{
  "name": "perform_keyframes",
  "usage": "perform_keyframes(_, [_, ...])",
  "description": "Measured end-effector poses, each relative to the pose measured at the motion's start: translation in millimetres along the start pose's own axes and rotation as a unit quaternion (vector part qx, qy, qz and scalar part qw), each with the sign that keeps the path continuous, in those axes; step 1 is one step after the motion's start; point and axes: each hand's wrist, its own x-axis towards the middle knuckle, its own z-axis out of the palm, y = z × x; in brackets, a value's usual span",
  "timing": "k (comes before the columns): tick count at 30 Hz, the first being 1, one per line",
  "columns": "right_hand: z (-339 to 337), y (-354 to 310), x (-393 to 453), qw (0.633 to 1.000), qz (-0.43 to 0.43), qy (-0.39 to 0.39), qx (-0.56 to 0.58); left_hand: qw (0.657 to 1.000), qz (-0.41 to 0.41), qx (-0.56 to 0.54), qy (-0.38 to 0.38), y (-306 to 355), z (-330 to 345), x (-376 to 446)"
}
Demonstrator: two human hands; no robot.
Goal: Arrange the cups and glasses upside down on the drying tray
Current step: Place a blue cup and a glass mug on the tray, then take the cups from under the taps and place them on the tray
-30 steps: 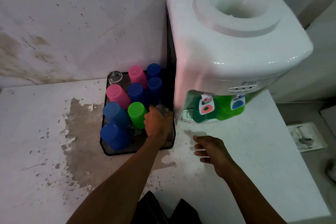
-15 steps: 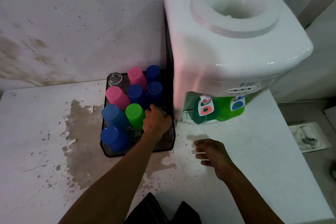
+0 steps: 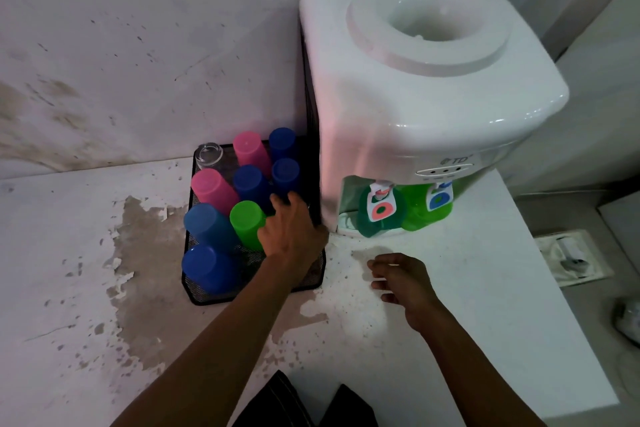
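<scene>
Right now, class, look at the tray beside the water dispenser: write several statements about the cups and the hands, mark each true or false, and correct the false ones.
1. The green cup stands upside down in the mesh tray. True.
2. The tray holds three pink cups. False: there are two pink cups, and.
3. The right hand is holding a blue cup. False: it hovers empty over the counter.
4. The left hand is over the tray's right side. True.
5. A clear glass sits at the tray's far left corner. True.
</scene>
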Motion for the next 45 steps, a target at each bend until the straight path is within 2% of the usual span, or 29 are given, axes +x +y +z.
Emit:
perform_keyframes(3, [-9,4,7,0.992,-0.052,0.114,-0.026,0.994,0.062,-0.082,0.035,14,0,-27])
perform_keyframes(6, [-23,-3,7,0.970,-0.123,0.204,-0.039,0.978,0.082,-0.188,-0.038,24,22,-39])
perform_keyframes(9, [-39,-18,8,0.960,-0.174,0.221,-0.003,0.963,0.063,-0.250,-0.075,33,51,-35])
perform_keyframes(12, [-46,-30,16,0.952,-0.217,0.217,-0.001,0.948,0.063,-0.310,-0.044,44,65,-31])
perform_keyframes(18, [-50,-39,38,0.958,-0.237,0.162,0.005,0.933,0.083,-0.350,0.014,67,72,-17])
perform_keyframes(25, [-47,-37,56,0.958,-0.247,0.143,0.022,0.912,0.098,-0.398,0.014,69,70,-11])
perform_keyframes(28, [-51,-33,60,0.956,-0.253,0.151,0.020,0.916,0.106,-0.387,0.011,67,66,-12])
perform_keyframes(32, [-54,-25,56,0.959,-0.238,0.148,0.033,0.925,0.066,-0.373,-0.035,59,69,-13])
perform_keyframes(37, [-55,-1,49,0.971,-0.198,0.130,0.030,0.935,0.032,-0.325,-0.137,42,72,-22])
perform_keyframes(42, [-52,29,37,0.985,-0.146,0.088,0.025,0.928,0.018,-0.299,-0.221,14,62,-36])
perform_keyframes(45, [-45,42,25,0.989,-0.128,0.066,0.029,0.912,-0.042,-0.331,-0.237,-6,46,-44])
